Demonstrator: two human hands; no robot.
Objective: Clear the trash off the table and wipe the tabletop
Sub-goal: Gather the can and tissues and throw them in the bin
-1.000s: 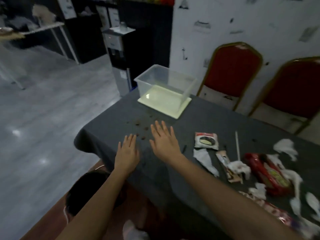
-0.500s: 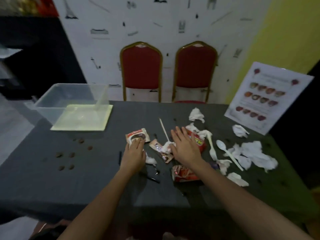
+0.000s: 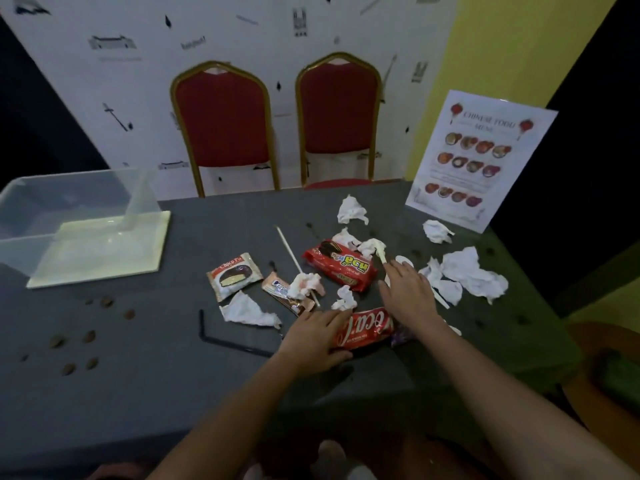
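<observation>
the table (image 3: 145, 393) had a dark grey cloth on it. closest to the person, two bare arms reached out over the cloth.

the left hand (image 3: 313, 337) lay flat with its fingers straight. its fingertips rested on the left end of a red cola label (image 3: 367, 329). it was not gripping anything. the right hand (image 3: 408, 292) was open too, palm down, with its fingers spread out. it was just above the trash and beside a white plastic spoon (image 3: 403, 262). i could not tell if it touched the spoon.

left of the hands lay a bent black straw (image 3: 221, 339) and some small brown crumbs (image 3: 90, 336). a torn white tissue (image 3: 247, 310) sat just past the straw.

a bit farther were a choco pie packet (image 3: 234, 275), a small brown wrapper (image 3: 285, 294) and a tissue with pink marks (image 3: 306, 285). a thin white stick (image 3: 291, 252) lay across that tissue. next to them was a big red cookie packet (image 3: 341, 268) with a white plastic fork (image 3: 380, 252) poking up by its far end.

to the right was a heap of crumpled white tissues (image 3: 471, 275). two more tissue balls (image 3: 351, 210) sat farther back, well apart from each other.

on the far left stood a clear plastic bin (image 3: 41, 216) on a pale lid (image 3: 100, 249). on the far right a menu sign (image 3: 479, 157) stood up at the table edge.

behind the table were two red chairs (image 3: 223, 128) with gold frames, side by side, and a white wall (image 3: 138, 81) with little black drawings.
</observation>
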